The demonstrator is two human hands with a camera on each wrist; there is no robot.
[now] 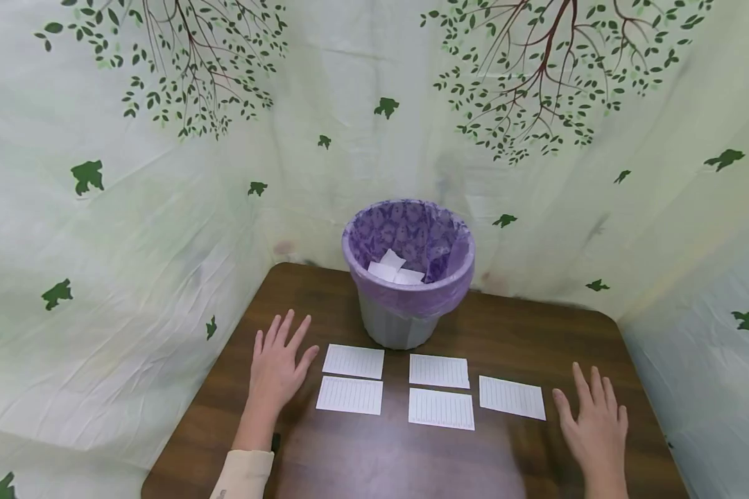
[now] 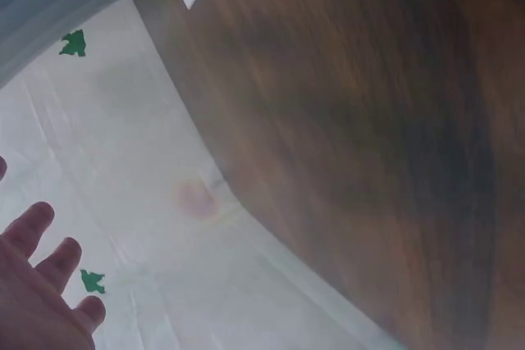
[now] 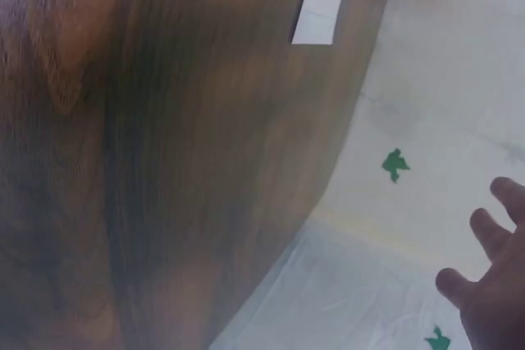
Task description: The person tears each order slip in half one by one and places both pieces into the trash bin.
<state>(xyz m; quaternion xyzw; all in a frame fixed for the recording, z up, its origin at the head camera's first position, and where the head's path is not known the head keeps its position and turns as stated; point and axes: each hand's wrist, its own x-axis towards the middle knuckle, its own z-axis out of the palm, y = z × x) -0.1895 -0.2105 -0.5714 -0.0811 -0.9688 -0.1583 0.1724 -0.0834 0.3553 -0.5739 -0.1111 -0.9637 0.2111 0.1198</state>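
Five white rectangular ruled paper cards (image 1: 439,371), any writing too small to read, lie on the brown wooden bench (image 1: 537,333) between a purple-lined grey bin (image 1: 399,322) and its near edge; left hand (image 1: 277,367) and right hand (image 1: 598,423), each grip wide, flank them.
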